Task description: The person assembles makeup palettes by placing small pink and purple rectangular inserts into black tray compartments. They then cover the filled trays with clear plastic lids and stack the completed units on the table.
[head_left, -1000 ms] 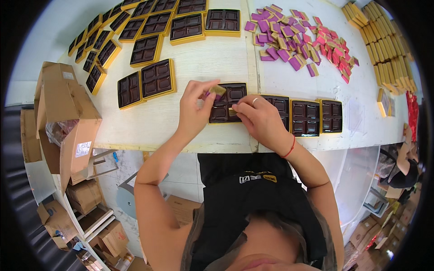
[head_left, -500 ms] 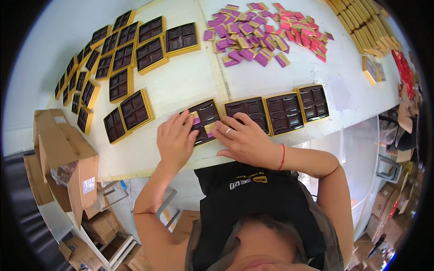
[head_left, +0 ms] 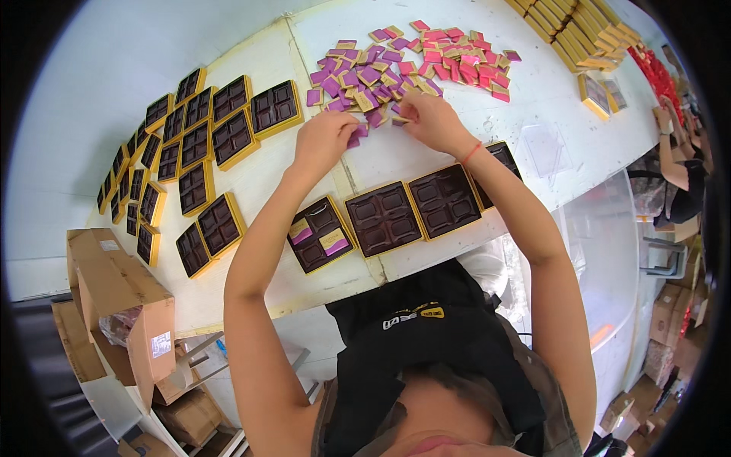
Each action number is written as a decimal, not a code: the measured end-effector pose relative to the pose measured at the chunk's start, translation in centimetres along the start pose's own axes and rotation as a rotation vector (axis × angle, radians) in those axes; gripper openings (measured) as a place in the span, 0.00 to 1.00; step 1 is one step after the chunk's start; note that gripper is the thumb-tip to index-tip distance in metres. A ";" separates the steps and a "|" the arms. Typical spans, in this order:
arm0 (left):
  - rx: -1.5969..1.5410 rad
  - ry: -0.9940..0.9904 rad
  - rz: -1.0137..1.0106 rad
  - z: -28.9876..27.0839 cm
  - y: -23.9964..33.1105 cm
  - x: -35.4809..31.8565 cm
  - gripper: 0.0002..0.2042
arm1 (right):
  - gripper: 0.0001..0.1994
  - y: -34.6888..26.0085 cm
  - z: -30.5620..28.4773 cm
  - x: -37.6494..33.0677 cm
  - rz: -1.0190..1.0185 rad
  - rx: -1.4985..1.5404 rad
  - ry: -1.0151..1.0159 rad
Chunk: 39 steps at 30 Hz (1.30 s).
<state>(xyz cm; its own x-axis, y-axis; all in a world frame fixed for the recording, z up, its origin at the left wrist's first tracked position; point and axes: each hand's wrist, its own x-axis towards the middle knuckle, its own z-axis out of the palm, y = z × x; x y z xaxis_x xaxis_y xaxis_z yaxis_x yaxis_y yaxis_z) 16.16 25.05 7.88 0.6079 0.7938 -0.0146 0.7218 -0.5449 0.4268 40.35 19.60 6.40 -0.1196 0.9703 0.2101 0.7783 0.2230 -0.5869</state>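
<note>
At the near side of a loose pile of small flat wrapped squares [head_left: 368,75], purple and gold, both my hands are closed in a pinch. My left hand [head_left: 324,142] grips a purple square [head_left: 358,134]. Between the fingertips of my right hand [head_left: 437,125] is another purple-and-gold square [head_left: 400,120], partly hidden. Below my hands lies a gold-edged box with a dark brown compartment tray [head_left: 311,257]. Two of its compartments hold purple-and-gold squares: one square [head_left: 301,230] at the upper left, another square [head_left: 333,241] at the lower right.
More trayed boxes [head_left: 412,206] line up to the right, the last partly behind my right forearm. Many similar boxes [head_left: 198,145] stand at left. Red-and-gold squares [head_left: 464,61] adjoin the purple ones. Stacked gold boxes [head_left: 575,34] sit far right; an open carton [head_left: 126,282] stands left.
Both hands have left the box with two squares and moved away from me to the pile, where each pinches a square. The view has shifted somewhat. Another person's arm now shows at right.
</note>
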 end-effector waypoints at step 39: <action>-0.772 0.180 -0.195 1.9 5.0 -13.1 0.15 | 0.08 -7.5 -1.1 -11.5 -0.252 0.364 -0.204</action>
<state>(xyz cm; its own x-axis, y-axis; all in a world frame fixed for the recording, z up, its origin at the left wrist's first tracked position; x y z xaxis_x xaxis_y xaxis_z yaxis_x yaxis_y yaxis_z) 12.41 11.39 8.53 0.3849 0.9223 -0.0354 0.3379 -0.1051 0.9353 36.60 6.66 9.26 -0.4235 0.8723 0.2444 0.4479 0.4361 -0.7805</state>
